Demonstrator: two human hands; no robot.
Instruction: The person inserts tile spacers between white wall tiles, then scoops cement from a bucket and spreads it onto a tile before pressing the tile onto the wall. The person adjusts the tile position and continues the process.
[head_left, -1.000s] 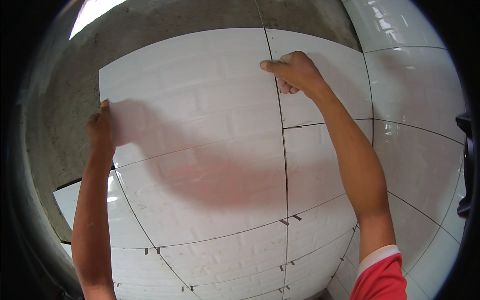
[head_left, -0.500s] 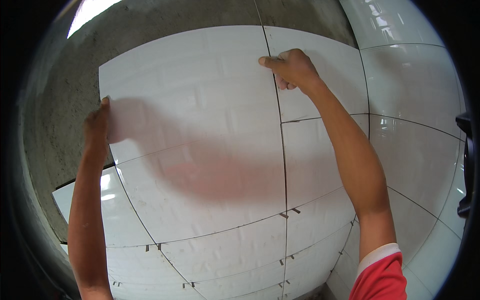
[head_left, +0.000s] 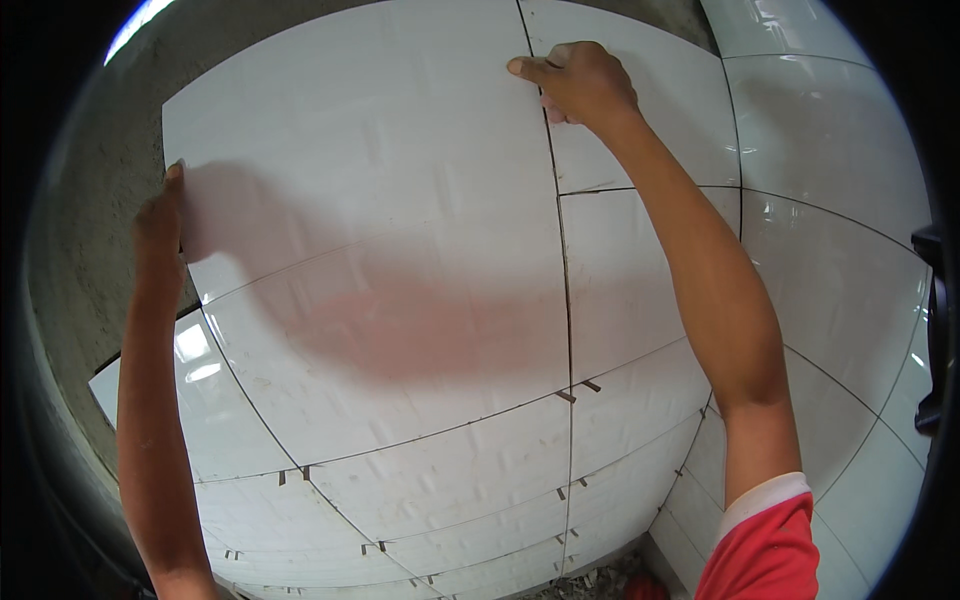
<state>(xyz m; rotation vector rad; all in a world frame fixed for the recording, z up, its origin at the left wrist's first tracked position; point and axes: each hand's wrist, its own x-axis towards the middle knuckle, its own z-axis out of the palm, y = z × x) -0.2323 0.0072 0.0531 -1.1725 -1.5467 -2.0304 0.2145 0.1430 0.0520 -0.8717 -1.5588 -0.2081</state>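
Observation:
A large glossy white wall tile (head_left: 400, 110) stands on the wall in front of me, its left edge against bare cement. At that edge is my left hand (head_left: 160, 215), closed on it with the fingertips along the rim. Over the dark upright joint on the tile's right side is my right hand (head_left: 590, 85). Its thumb points left onto the tile face and its other fingers are curled; whatever they may hold is hidden. A soft reddish reflection of me shows in the glossy surface.
Grey cement (head_left: 85, 200) borders the tiles on the left. Rows of laid tiles (head_left: 440, 430) continue below, with small dark spacers (head_left: 566, 396) in the joints. A tiled side wall (head_left: 830, 240) meets this one on the right. Rubble (head_left: 600, 582) lies on the floor.
My view has tilted down, so the wall and both hands appear higher, with the left hand further left. Rubble on the floor shows more. Both hands keep their places on the tile.

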